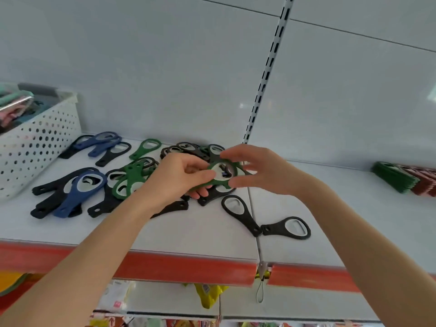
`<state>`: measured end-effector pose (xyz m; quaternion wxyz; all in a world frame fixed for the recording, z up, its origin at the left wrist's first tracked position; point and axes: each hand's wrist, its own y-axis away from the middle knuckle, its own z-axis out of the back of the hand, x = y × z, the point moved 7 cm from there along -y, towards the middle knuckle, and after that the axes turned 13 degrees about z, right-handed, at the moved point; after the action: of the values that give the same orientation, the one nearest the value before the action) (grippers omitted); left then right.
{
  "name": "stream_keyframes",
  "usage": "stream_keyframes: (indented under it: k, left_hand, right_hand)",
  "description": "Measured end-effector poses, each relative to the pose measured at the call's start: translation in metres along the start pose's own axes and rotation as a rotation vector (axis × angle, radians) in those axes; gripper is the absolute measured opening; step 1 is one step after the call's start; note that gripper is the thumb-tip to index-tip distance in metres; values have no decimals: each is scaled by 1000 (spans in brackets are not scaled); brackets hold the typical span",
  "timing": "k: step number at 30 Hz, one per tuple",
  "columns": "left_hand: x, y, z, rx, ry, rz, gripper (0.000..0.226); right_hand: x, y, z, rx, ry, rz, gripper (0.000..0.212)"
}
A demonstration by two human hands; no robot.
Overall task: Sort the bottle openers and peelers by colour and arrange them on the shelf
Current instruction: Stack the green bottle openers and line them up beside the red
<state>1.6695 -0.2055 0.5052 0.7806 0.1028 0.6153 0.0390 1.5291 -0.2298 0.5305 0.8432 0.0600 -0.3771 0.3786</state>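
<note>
Green opener (212, 168): btwn both your grips, held above shelf (200, 227).
L grip (179, 175): curled round handle.
R grip (264, 171): pinching ring.

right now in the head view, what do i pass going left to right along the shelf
white basket, blue opener, held green opener, rightmost black opener, green stack, red stack
</note>
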Motion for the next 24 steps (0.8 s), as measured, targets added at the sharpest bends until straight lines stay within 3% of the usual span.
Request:
stream_keyframes:
  k: [3,5,8,10,16,21,24]
  left_hand:
    - [13,2,13,-48,161,106,8]
    - [20,3,19,-64,284,159,6]
    - [25,4,19,-70,324,163,12]
    - [27,4,18,-82,329,154,18]
    - [27,-3,15,-132,377,152,22]
    - [19,-13,2,-170,412,123,17]
    - [16,-20,-7,-184,486,111,17]
  right_hand:
    - [-30,-19,10,-76,-10,-67,42]
    - [-61,-33,20,-164,136,-167,41]
    - [-96,-47,18,-165,307,-317,44]
    - [-106,-51,18,-202,328,-327,34]
    - [-115,-31,40,-283,258,-363,19]
    - [-102,-3,71,-596,-32,-326,9]
    - [-76,7,74,-746,-175,-215,19]
